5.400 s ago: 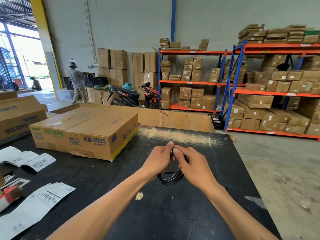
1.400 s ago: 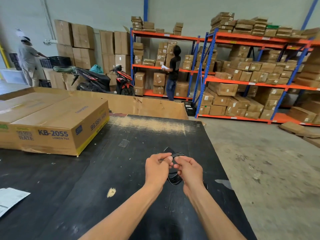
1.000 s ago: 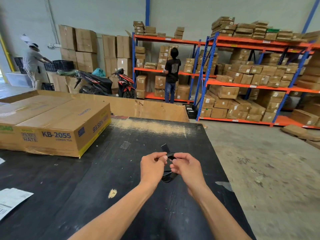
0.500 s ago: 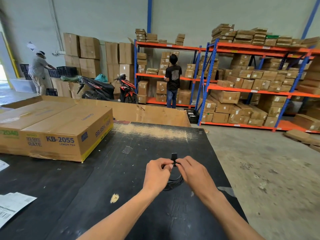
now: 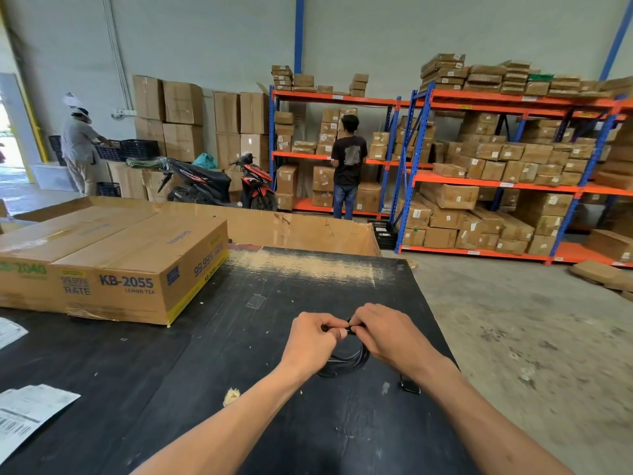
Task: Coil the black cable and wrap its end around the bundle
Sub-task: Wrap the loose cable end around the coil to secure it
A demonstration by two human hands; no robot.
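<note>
Left hand [image 5: 313,341] and right hand [image 5: 383,337] both pinch top of thin black coiled cable [image 5: 346,363] above dark table [image 5: 205,354], keeping loops bunched for wrapping.

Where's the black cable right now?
In the head view, the coiled black cable hangs between the left hand and right hand, both pinching its top, above the black table, right of the KB-2055 box.

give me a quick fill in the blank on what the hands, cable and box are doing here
1. Both hands pinch the coiled ____ cable at its top.
2. The coil hangs over the ____ table.
3. The KB-2055 cardboard box sits to the ____ of the left hand.
4. The right hand holds ____ the cable.

Missing: black; black; left; onto
</note>
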